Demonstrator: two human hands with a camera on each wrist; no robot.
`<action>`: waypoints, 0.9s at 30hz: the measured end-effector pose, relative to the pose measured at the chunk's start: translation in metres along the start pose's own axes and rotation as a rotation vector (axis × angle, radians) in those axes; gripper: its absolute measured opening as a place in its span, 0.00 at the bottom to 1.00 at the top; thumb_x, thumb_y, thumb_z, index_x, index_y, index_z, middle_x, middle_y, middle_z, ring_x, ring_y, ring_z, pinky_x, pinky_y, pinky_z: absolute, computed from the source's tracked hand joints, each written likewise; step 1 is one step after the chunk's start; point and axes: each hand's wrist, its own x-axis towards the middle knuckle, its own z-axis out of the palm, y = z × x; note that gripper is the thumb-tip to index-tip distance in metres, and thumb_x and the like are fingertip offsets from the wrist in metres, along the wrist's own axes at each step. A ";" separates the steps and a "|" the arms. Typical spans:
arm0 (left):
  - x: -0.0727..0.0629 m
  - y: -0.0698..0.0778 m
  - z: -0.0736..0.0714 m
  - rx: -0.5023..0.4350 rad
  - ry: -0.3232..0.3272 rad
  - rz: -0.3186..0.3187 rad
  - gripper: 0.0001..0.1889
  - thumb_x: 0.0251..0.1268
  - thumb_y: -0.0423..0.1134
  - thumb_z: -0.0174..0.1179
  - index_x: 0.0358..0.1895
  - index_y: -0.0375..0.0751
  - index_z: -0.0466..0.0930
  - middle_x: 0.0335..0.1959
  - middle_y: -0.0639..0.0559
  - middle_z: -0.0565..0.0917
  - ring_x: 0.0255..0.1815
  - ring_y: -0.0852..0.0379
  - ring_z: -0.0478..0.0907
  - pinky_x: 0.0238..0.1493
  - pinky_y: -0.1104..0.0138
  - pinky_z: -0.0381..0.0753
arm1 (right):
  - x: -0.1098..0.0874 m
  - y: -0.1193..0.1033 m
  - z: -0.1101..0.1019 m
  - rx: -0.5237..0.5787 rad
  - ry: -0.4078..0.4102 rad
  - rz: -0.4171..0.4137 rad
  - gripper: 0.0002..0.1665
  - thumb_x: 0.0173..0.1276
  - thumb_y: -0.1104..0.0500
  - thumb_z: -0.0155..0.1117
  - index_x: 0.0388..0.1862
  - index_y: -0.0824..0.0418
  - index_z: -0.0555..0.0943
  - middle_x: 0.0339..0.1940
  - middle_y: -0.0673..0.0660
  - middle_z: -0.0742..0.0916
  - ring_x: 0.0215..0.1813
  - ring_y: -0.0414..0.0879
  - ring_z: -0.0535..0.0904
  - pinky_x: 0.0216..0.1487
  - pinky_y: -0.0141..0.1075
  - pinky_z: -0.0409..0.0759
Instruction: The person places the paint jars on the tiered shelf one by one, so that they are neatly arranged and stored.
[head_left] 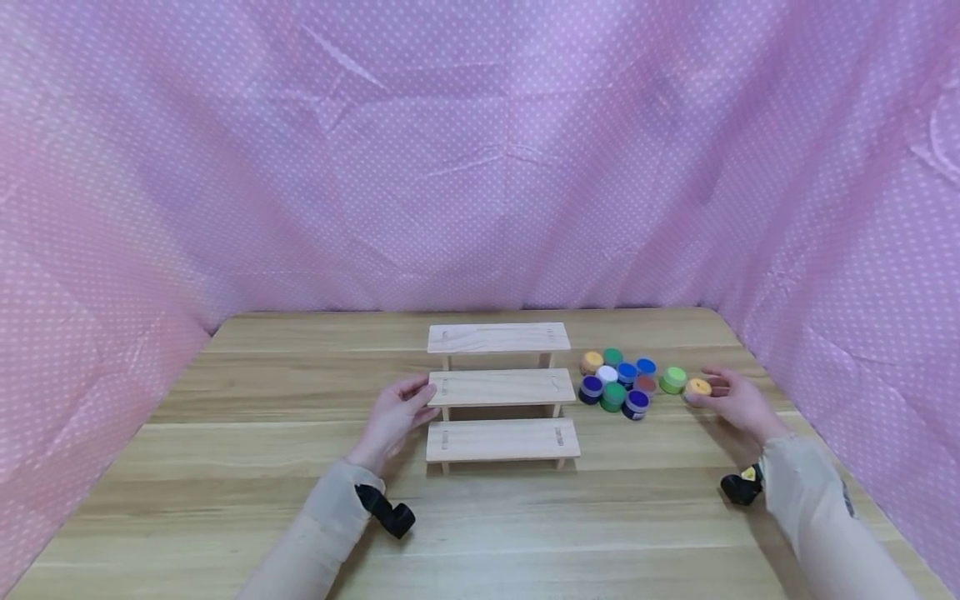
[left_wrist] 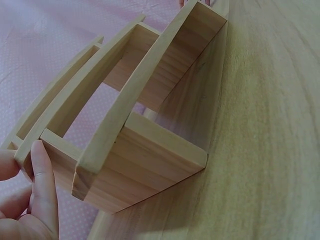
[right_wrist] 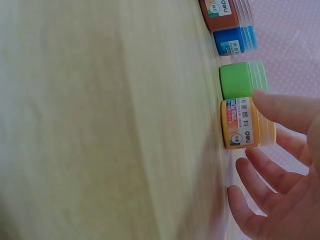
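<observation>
A three-tiered wooden display stand stands upright on the table, its bare steps rising toward the back. At its left end, my left hand pinches the end of the middle step, as the left wrist view also shows with the thumb on the board's edge. Over on the right, my right hand has its thumb and fingers around a yellow paint jar, which stands on the table. Just beside that jar is a light green paint jar. Part of the index finger is hidden behind the yellow lid.
Between the stand and my right hand, several paint jars in blue, green, purple, white, brown and orange stand bunched together. A pink dotted cloth hangs behind the wooden table and along both sides.
</observation>
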 end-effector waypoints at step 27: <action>-0.004 0.003 0.000 -0.002 -0.003 0.020 0.22 0.68 0.26 0.52 0.61 0.17 0.62 0.35 0.52 0.76 0.27 0.66 0.78 0.36 0.76 0.83 | 0.000 0.003 0.000 -0.036 0.077 -0.055 0.34 0.67 0.51 0.62 0.59 0.78 0.67 0.53 0.77 0.77 0.52 0.64 0.76 0.36 0.27 0.77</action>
